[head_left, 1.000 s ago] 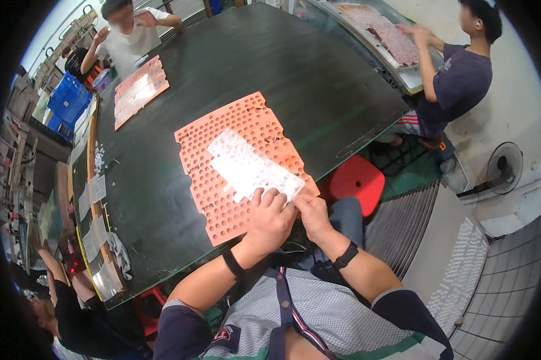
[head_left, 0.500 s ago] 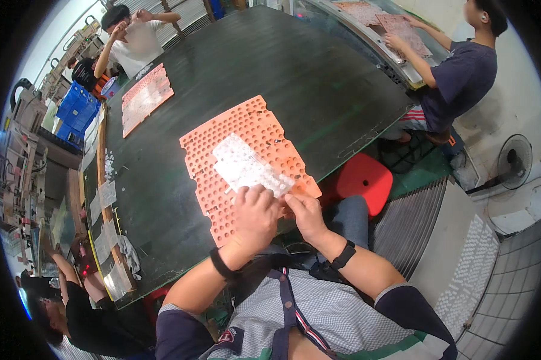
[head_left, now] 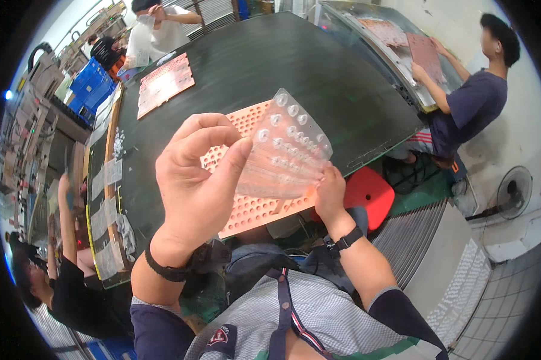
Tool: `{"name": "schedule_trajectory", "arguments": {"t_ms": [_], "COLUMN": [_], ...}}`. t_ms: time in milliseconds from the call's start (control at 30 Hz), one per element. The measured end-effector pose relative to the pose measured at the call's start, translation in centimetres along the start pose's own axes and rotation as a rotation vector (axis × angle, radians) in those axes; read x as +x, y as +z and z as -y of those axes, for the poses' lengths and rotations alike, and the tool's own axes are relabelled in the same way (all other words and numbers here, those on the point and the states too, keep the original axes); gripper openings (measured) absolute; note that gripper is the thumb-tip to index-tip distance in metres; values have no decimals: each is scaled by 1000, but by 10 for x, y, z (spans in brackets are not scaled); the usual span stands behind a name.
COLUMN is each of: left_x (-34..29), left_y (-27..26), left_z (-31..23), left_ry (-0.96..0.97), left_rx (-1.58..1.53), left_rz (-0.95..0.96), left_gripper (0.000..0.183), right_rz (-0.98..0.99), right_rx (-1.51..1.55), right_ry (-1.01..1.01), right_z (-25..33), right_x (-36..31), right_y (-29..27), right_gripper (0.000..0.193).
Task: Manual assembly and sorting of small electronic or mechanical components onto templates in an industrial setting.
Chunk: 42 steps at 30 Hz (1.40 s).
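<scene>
A clear flexible plastic sheet (head_left: 294, 141) with rows of small round domes is raised and tilted above an orange perforated board (head_left: 246, 216). At the sheet's left edge, the thumb and index finger of my left hand (head_left: 195, 174) are closed in a pinch. The tips meet the edge, and the other fingers curl behind. My right hand (head_left: 330, 195) grips the lower right corner, where the sheet bunches into folds. The board lies at the table's near edge, with its middle hidden behind the sheet and my left hand.
The dark green table (head_left: 246, 54) carries a second orange board (head_left: 165, 84) at the far left. Scattered white bits (head_left: 119, 143) lie near its left edge. A red stool (head_left: 368, 195) stands to my right. Co-workers occupy the far side, right and left; a fan (head_left: 513, 186) stands at right.
The plastic sheet has risen off the orange board and now stands tilted. My left hand has come up and left, nearer the camera; my right hand has shifted slightly right and up.
</scene>
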<state>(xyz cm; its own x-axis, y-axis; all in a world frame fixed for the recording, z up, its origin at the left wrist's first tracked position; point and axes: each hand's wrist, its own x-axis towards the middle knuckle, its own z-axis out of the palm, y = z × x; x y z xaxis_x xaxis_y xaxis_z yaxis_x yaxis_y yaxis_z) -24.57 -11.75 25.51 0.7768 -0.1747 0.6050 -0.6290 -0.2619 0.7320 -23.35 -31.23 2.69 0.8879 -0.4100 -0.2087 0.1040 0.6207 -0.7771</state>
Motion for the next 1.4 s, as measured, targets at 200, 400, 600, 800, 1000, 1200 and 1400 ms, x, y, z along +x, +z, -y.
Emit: {"name": "schedule_trajectory", "arguments": {"t_ms": [200,400,600,800,1000,1200,1400], "left_x": [-37,-138,-205,-202,-199,-195,-183], "left_y": [-19,-21,-12,-8,-7,-5,16], "left_z": [15,119,197,208,207,185,147], "left_ry": [-88,-527,-743,-678,-683,-702,-365], "left_rx": [-101,-93,194,414,512,572,819], "left_rz": [-219,-528,-453,-365,-340,-233,253], "left_gripper": [7,5,7,13,14,21,58], "right_rz": [-72,29,149,151,158,82,476], "right_rx": [-78,-1061,-1229,-1275,-1320,-1283,-1127], "right_ry": [-126,-762,-765,-723,-687,-748,-889], "right_z": [5,13,1,-3,-10,-11,13], "right_x": [7,20,27,33,38,41,-17], "right_y": [-13,-21,-29,-32,-34,-41,-27], "right_gripper": [21,14,9,11,13,22,19]}}
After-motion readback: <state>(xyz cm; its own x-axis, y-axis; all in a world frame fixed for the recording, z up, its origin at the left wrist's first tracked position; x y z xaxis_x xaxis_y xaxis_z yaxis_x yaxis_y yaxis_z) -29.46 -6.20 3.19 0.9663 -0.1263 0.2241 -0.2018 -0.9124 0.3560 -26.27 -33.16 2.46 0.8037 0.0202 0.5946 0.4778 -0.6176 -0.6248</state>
